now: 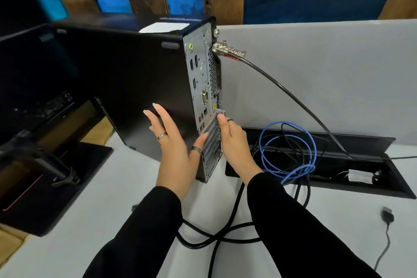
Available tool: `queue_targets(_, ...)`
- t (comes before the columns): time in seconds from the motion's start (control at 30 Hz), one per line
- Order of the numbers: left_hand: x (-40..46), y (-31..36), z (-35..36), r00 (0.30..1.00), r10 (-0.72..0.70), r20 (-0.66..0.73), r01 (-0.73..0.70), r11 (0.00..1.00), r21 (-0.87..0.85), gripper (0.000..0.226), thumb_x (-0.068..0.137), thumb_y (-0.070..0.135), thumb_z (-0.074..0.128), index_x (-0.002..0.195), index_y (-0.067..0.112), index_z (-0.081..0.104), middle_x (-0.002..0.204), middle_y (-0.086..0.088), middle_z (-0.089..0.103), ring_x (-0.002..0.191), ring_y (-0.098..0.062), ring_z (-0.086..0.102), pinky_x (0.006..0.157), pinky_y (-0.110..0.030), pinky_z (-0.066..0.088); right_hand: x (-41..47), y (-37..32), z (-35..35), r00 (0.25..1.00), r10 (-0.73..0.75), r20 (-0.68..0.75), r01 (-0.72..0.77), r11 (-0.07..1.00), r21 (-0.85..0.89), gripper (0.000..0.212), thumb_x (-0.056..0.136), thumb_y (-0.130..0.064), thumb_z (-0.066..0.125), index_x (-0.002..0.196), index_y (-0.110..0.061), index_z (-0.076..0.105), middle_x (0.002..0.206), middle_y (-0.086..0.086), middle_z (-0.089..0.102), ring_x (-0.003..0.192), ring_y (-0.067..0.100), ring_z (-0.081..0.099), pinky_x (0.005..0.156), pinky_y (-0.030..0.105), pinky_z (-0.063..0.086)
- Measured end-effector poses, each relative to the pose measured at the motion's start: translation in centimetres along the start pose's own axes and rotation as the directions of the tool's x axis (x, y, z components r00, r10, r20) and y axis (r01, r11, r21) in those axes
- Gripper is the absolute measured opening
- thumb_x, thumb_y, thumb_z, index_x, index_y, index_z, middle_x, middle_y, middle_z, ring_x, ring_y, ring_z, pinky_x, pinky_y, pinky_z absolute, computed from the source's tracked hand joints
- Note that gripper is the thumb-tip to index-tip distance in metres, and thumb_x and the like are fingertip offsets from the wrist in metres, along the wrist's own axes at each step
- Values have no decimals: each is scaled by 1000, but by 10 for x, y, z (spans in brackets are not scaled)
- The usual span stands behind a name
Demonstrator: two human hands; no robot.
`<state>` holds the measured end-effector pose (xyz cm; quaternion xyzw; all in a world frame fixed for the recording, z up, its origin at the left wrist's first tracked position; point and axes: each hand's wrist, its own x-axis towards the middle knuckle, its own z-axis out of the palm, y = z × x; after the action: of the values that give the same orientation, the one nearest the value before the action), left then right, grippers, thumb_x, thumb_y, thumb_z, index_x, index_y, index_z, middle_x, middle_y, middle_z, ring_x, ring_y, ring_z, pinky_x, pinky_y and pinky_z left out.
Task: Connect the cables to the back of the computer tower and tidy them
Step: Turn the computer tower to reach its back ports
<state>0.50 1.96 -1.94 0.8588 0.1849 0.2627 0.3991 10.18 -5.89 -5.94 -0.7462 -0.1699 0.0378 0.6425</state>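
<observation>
**Both hands at the back of the tower**

The black computer tower stands upright on the white desk, rear panel facing her. Her left hand lies spread flat against its side, holding nothing. The right hand pinches a small plug at the lower rear ports. A coiled blue cable sits just beside it, over the open cable tray; black cables cross under her sleeves

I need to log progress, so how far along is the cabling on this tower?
Early stage. Done: only the silver combination lock with its black cable hangs on the black computer tower; its visible rear ports look empty. In hand: the left hand braces the tower's side while the right hand works at the lower rear panel. Left: the coiled blue network cable and thick black cables lie loose, untidied.
</observation>
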Motion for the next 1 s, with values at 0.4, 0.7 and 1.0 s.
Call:
queue_targets(0.4, -27, -28, -56, 986, 65, 152, -42, 988, -148, 104, 80, 33, 62, 134, 47, -26, 155, 13, -19, 137, 7, -8, 113, -28, 8, -69, -18, 16, 998, -36, -48, 31, 994, -104, 34, 100, -32, 35, 82, -13, 55, 61, -9, 48, 53, -10, 49, 49, 4, 36)
queue_targets(0.7, -36, -31, -53, 990, 109, 86, -101, 991, -91, 98, 87, 30, 58, 142, 33, -23, 156, 5, -19, 138, 2, -12, 104, -21, 1, -79, -12, 13, 996, -92, 6, 93, 990, -110, 34, 101, -30, 32, 95, -9, 58, 71, -9, 51, 66, 0, 49, 55, 1, 37)
queue_targets(1.0, -42, -39, -49, 990, 102, 101, -89, 988, -126, 95, 89, 30, 57, 144, 33, -20, 158, -2, -10, 145, -14, -10, 114, -40, 3, -90, -6, 7, 969, -36, 244, 67, 991, -119, 44, 101, -25, 29, 145, -19, 25, 131, 5, 52, 115, 17, 50, 96, 29, 40)
